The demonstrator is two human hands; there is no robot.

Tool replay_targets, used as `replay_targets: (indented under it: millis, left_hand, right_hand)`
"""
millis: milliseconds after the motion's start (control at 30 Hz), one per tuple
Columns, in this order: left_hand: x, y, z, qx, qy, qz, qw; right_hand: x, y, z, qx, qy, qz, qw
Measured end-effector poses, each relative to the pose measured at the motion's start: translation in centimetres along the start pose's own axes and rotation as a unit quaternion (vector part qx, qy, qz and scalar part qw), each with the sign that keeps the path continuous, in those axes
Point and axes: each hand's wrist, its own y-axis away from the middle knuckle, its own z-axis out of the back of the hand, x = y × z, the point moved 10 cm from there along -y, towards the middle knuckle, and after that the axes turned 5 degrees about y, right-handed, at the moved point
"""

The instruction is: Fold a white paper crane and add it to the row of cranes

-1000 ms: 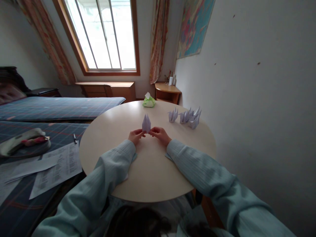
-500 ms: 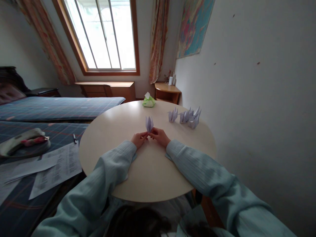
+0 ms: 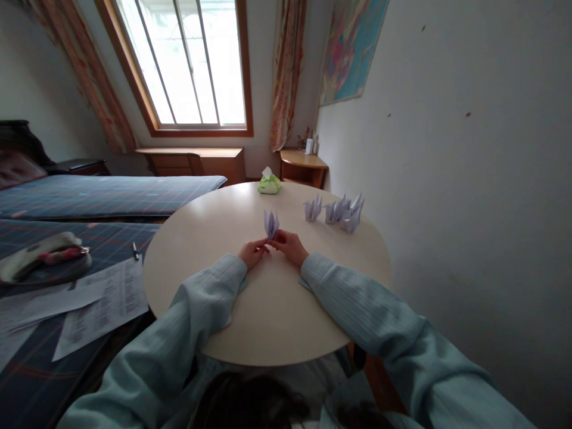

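Note:
A folded pale lilac paper piece [image 3: 270, 223], with upright pointed flaps, stands between my fingertips over the middle of the round table [image 3: 268, 333]. My left hand [image 3: 253, 252] pinches its lower end from the left. My right hand [image 3: 289, 245] grips the same lower end from the right, thumb and fingers closed on it. The fingertips of both hands meet there and hide the bottom of the fold. Farther right on the table stand several finished-looking paper cranes of the same colour, one paper crane [image 3: 313, 208] a little apart from the cluster of cranes [image 3: 346, 213].
A green tissue pack [image 3: 269, 182] sits at the table's far edge. Left of the table, a bed [image 3: 111, 238] carries printed sheets [image 3: 107, 298], a pen [image 3: 135, 251] and a bag [image 3: 44, 257]. A white wall [image 3: 469, 208] rises close on the right.
The folded paper has shifted very slightly to the right in my fingers. My left fingers have spread a little at the tips; the paper cranes have not moved.

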Motion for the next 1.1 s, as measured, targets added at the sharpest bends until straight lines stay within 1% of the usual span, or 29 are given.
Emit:
replay_targets:
  millis: [133, 433, 867, 1100]
  left_hand:
    - [0.18, -0.05, -0.15, 0.009, -0.038, 0.0, 0.999]
    - [-0.42, -0.05, -0.37, 0.019, -0.062, -0.036, 0.997]
    - [-0.45, 0.04, -0.4, 0.019, -0.056, -0.025, 0.998]
    - [-0.73, 0.21, -0.27, 0.011, -0.081, -0.019, 0.996]
  right_hand:
    - [0.32, -0.02, 0.45, -0.019, 0.028, 0.004, 0.999]
    - [0.82, 0.11, 0.64, -0.017, 0.045, 0.0, 0.999]
    - [0.5, 0.07, 0.5, -0.012, 0.034, -0.008, 0.999]
    - [0.44, 0.06, 0.51, -0.008, 0.04, -0.021, 0.999]
